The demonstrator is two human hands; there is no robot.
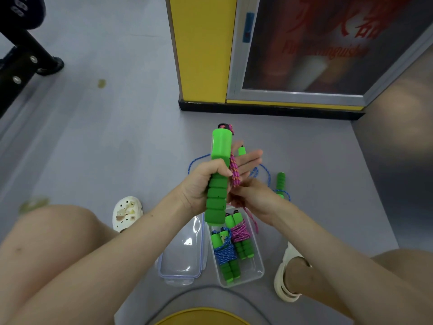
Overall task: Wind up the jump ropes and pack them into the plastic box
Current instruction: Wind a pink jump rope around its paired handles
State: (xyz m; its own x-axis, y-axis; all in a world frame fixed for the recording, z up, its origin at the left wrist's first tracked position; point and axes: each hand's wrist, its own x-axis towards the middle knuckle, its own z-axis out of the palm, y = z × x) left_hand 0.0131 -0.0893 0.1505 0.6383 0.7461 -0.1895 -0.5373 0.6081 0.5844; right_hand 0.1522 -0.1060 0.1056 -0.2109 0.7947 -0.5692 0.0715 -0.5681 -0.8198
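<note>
While left grip clasps handle, right grip pinches rope above open box.

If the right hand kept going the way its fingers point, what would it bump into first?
Most likely the green handle gripped by the left hand; the right hand, pinching the pink rope, points leftward at it from close by, though depth is unclear.

Left hand grips the green jump rope handle upright, right hand pinching its pink rope over the clear plastic box.
</note>
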